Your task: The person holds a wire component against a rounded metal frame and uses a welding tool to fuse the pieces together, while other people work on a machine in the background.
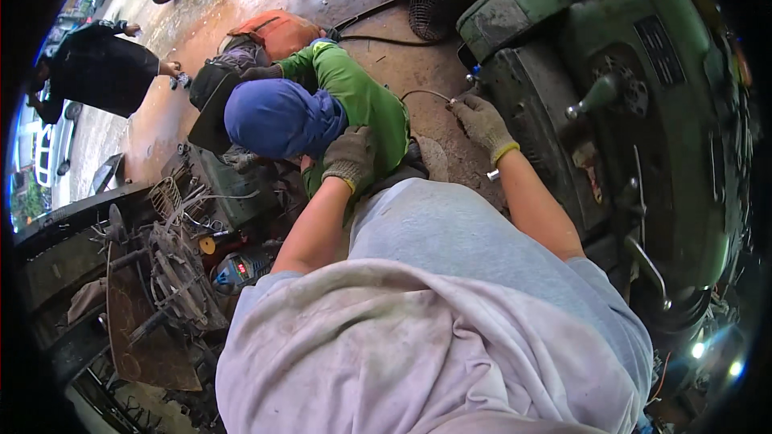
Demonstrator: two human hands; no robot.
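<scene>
My left hand (351,156), in a dirty knitted glove, is closed right beside the green sleeve and torso of a crouching co-worker (354,84). What its fingers hold, if anything, is hidden. My right hand (481,122), in a similar glove with a yellow cuff, reaches out by the front of a large green machine (527,104). Its fingers are closed at the end of a thin curved rod (426,92), whose other end passes out of sight behind the co-worker. A silver knob (493,175) sits just below my right wrist.
The machine's levers, including a ball-ended handle (595,96) and a lower bar (650,273), stick out on the right. Metal scrap (173,273) and a blue device with a lit display (233,271) crowd the left. Another person in orange (277,32) bends beyond the co-worker; a person in black (100,68) stands farther off.
</scene>
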